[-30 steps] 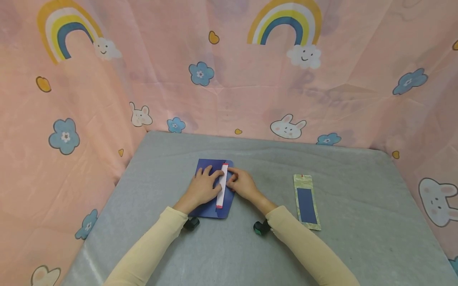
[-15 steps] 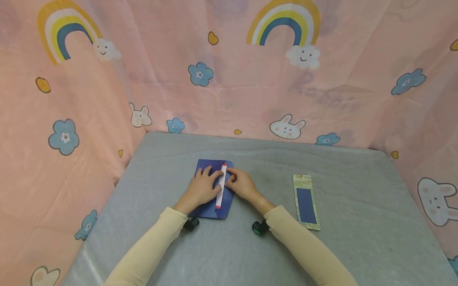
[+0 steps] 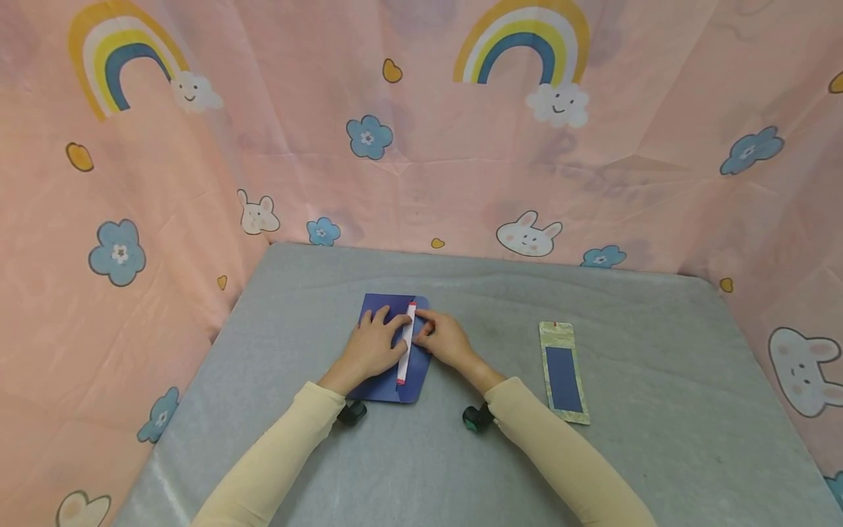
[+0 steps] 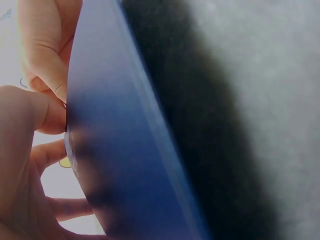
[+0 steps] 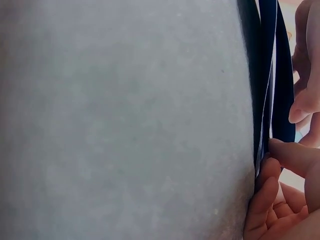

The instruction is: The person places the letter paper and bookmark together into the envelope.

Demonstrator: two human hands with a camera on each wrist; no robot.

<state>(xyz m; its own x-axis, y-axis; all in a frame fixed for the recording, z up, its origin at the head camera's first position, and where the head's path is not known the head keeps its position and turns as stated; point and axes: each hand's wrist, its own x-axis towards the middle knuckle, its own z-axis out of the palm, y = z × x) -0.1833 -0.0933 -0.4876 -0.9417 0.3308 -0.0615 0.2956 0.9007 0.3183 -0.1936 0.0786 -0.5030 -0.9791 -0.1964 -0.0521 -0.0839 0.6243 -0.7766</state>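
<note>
Lying between the two hands, a narrow white strip with red ends [image 3: 403,368] points away from the person, its far end leaning slightly right, along a dark blue, flat, paper-like folder [image 3: 388,383] on the grey cloth-covered table [image 3: 461,461]. The left hand [image 3: 377,341] rests over the folder with its fingers spread wide, the tips of thumb and forefinger at the strip's left edge. On the opposite side, the right hand [image 3: 449,341] lies crosswise to that long axis, thumb and forefinger narrowed together at the strip's right edge, in its far half, where they appear to pinch it. Both hands are about equally near, and the strip is immediately to the left of the right fingertips
</note>
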